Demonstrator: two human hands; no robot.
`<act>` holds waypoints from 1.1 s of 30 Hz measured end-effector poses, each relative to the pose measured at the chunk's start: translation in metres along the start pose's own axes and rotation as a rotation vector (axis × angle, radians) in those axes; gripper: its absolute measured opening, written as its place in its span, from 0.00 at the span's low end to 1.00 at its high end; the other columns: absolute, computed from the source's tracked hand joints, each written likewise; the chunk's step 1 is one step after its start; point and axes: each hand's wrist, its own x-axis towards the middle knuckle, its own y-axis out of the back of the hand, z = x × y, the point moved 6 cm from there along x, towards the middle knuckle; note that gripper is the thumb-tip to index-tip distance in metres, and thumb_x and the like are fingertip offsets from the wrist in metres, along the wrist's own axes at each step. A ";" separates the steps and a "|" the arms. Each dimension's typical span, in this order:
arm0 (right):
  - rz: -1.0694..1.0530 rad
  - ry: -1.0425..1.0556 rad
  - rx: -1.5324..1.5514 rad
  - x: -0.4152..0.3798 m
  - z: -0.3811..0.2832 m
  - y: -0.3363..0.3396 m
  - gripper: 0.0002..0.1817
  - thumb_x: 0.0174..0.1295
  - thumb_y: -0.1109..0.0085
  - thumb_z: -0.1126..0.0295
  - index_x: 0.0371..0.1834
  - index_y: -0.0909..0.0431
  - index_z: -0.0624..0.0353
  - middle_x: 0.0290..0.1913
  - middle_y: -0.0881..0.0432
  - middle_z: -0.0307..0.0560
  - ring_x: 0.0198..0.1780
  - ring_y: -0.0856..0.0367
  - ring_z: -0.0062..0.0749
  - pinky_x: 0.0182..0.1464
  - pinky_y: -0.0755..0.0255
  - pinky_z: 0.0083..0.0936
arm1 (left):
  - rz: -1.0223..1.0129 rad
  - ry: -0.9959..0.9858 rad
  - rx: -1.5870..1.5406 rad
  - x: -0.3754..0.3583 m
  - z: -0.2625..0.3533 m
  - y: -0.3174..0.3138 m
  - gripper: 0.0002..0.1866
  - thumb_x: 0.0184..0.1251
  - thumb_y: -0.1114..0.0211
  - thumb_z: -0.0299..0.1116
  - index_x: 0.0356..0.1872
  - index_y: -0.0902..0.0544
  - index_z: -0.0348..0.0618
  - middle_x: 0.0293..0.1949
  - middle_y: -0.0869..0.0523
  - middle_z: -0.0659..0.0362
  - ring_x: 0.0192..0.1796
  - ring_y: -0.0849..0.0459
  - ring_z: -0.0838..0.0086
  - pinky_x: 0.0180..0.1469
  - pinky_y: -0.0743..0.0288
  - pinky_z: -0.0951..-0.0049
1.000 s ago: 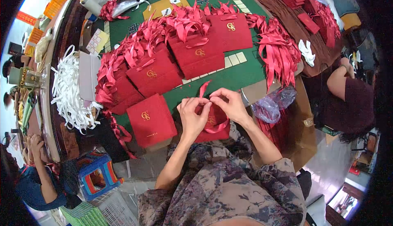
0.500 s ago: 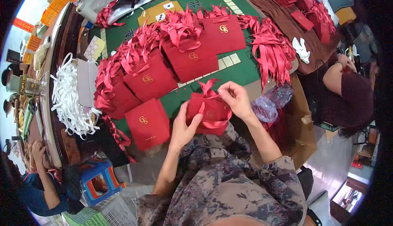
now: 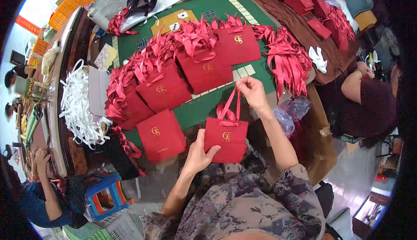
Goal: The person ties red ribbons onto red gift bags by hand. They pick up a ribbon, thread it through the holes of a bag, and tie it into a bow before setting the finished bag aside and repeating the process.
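Note:
A small red paper gift bag (image 3: pixel 230 146) with a gold logo is upright in front of my lap. My left hand (image 3: pixel 200 155) grips its left edge, thumb across the front. Above it, my right hand (image 3: pixel 253 93) pinches the top of the bag's red ribbon handle (image 3: pixel 237 109), pulling it taut. A ribbon bow (image 3: pixel 225 113) sits at the bag's mouth. To the left, a flat red bag (image 3: pixel 160 136) lies at the table edge. Beyond, finished-looking red bags (image 3: pixel 164 90) with ribbons stand in overlapping stacks.
The green table (image 3: pixel 260 76) carries a heap of red ribbons (image 3: pixel 289 62) at right. White ribbons (image 3: pixel 82 105) fill a box at left. A clear plastic bag (image 3: pixel 289 116) lies beside a cardboard box (image 3: pixel 319 148). Other people sit at both sides; a blue stool (image 3: pixel 104 196) stands lower left.
My right hand has risen, drawing the ribbon handle up from the bag's front. The bag has moved slightly down and its gold logo now shows fully.

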 end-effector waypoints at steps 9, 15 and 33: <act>-0.063 -0.126 0.009 -0.050 0.000 0.023 0.18 0.78 0.49 0.60 0.61 0.24 0.60 0.47 0.16 0.37 0.43 0.18 0.18 0.42 0.22 0.19 | 0.132 0.004 -0.371 0.015 -0.019 -0.002 0.26 0.64 0.30 0.24 0.60 0.31 0.35 0.53 0.17 0.52 0.57 0.19 0.70 0.62 0.26 0.68; -0.125 -0.029 0.193 -0.082 -0.024 0.017 0.16 0.74 0.46 0.71 0.63 0.27 0.60 0.52 0.19 0.37 0.54 0.22 0.20 0.56 0.27 0.21 | 0.100 -0.049 -0.170 0.050 0.022 -0.007 0.28 0.66 0.31 0.24 0.65 0.33 0.35 0.56 0.20 0.50 0.58 0.20 0.69 0.62 0.26 0.67; 0.359 0.585 -0.370 0.137 -0.047 0.077 0.20 0.76 0.50 0.70 0.68 0.32 0.65 0.64 0.25 0.53 0.67 0.30 0.35 0.71 0.41 0.29 | 0.705 0.021 0.112 -0.028 -0.023 0.110 0.15 0.66 0.35 0.20 0.53 0.20 0.36 0.46 0.18 0.57 0.45 0.17 0.73 0.48 0.22 0.73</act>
